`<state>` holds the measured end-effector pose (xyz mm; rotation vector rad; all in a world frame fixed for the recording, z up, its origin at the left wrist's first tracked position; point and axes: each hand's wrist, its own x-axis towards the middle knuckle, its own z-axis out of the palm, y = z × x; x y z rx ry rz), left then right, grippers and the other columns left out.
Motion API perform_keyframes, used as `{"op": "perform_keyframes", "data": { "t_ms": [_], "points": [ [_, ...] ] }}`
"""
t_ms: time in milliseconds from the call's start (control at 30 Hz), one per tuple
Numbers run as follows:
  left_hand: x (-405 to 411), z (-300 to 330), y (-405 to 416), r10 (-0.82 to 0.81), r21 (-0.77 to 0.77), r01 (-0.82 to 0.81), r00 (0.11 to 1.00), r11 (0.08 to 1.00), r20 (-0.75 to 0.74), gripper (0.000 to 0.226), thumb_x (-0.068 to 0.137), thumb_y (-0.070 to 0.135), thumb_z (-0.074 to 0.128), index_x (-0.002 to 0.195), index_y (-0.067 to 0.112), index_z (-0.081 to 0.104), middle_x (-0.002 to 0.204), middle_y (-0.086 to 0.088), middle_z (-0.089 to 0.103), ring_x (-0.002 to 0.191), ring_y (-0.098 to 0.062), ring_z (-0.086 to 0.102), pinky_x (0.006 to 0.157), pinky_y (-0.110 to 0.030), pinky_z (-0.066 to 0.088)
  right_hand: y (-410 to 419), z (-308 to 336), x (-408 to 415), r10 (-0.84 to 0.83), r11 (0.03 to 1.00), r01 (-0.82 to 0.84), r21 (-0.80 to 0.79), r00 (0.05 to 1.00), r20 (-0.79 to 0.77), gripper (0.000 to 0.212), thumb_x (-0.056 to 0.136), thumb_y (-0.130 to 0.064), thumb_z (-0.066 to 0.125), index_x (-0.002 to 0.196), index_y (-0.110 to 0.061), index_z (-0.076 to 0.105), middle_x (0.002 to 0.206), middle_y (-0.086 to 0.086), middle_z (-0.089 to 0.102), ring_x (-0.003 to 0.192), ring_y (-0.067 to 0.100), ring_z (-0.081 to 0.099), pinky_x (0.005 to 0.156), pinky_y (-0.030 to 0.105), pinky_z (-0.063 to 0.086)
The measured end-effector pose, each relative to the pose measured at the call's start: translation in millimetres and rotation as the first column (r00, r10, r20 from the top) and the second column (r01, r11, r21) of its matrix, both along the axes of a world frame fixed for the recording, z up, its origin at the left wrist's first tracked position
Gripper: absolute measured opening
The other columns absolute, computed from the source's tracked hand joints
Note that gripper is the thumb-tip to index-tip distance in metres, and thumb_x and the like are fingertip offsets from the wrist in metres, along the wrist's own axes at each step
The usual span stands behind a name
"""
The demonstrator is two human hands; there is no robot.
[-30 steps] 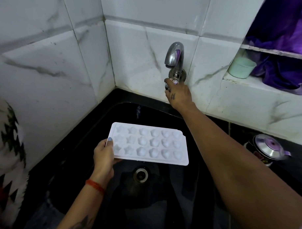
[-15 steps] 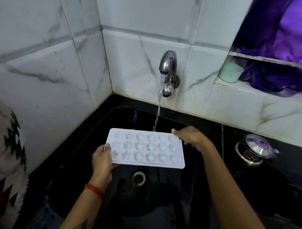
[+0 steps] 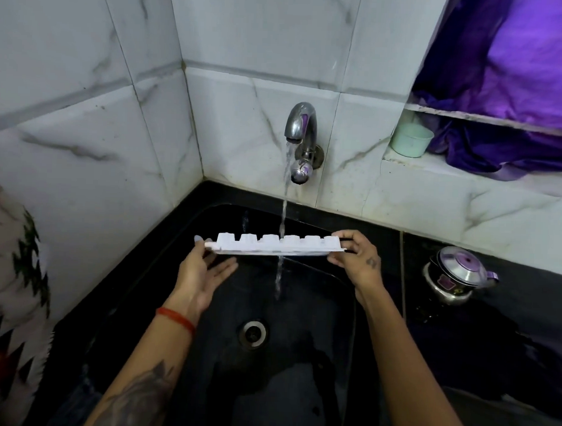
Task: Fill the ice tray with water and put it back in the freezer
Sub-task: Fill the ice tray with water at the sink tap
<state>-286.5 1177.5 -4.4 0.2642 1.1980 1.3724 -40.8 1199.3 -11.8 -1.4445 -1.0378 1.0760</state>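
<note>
A white ice tray (image 3: 277, 244) is held over the black sink (image 3: 340, 297), tipped up so its moulded underside faces me and I see it nearly edge-on. My left hand (image 3: 204, 270) holds its left end with thumb and fingertips, the palm open below. My right hand (image 3: 356, 257) pinches the right end. The chrome tap (image 3: 300, 127) on the back wall is running. Its stream falls behind the tray's middle and continues down into the basin.
The drain (image 3: 253, 333) lies in the basin floor below the tray. A small steel kettle (image 3: 456, 273) stands on the black counter to the right. A pale green cup (image 3: 411, 139) and purple cloth (image 3: 513, 93) fill the wall niche. Tiled walls close in the left and back.
The right hand left the tap knob, water started flowing, and that hand took the tray's right end. The tray went from lying flat to tipped up on edge by the stream.
</note>
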Motion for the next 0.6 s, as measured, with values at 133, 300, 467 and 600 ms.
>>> {"op": "perform_keyframes", "data": {
  "t_ms": [133, 300, 467, 600],
  "points": [
    [1.2, 3.1, 6.9, 0.013, 0.061, -0.015, 0.999, 0.998, 0.039, 0.017, 0.101, 0.009, 0.04, 0.095, 0.003, 0.055, 0.101, -0.014, 0.059, 0.086, -0.023, 0.061, 0.086, -0.043, 0.054, -2.8, 3.3, -2.0, -0.033, 0.995, 0.041, 0.095, 0.996, -0.088, 0.032, 0.08, 0.013, 0.06, 0.088, -0.018, 0.066, 0.091, 0.001, 0.068, 0.085, 0.013, 0.064, 0.071, 0.018, 0.054],
    [2.8, 1.9, 8.9, -0.093, 0.153, 0.111, 0.989, 0.982, -0.116, 0.029, 0.099, 0.001, 0.033, 0.096, 0.008, 0.061, 0.092, -0.005, 0.071, 0.085, -0.017, 0.067, 0.066, -0.025, 0.056, -4.6, 7.2, 5.2, -0.056, 0.998, 0.057, -0.011, 0.914, -0.402, 0.034, 0.086, 0.01, 0.038, 0.097, -0.005, 0.066, 0.109, 0.011, 0.067, 0.102, 0.024, 0.065, 0.086, 0.029, 0.055],
    [8.6, 2.9, 20.4, -0.148, 0.241, 0.18, 0.978, 0.954, -0.144, 0.037, 0.097, -0.003, 0.034, 0.129, 0.008, 0.051, 0.118, -0.008, 0.063, 0.105, -0.024, 0.063, 0.076, -0.034, 0.058, -6.3, 3.1, 15.2, -0.092, 0.993, 0.05, -0.108, 0.898, -0.431, 0.022, 0.093, -0.006, 0.053, 0.113, 0.001, 0.06, 0.106, 0.011, 0.067, 0.089, 0.017, 0.067, 0.078, 0.025, 0.056],
    [17.0, 4.3, 28.2, -0.16, 0.223, 0.188, 0.977, 0.956, -0.139, 0.041, 0.097, -0.003, 0.038, 0.134, 0.014, 0.045, 0.117, -0.006, 0.062, 0.099, -0.02, 0.063, 0.077, -0.038, 0.054, -8.7, 8.8, 24.7, -0.114, 0.993, 0.107, -0.041, 0.875, -0.471, 0.03, 0.09, 0.002, 0.055, 0.12, -0.003, 0.055, 0.1, 0.007, 0.066, 0.073, 0.009, 0.071, 0.063, 0.019, 0.057]
  ]
}}
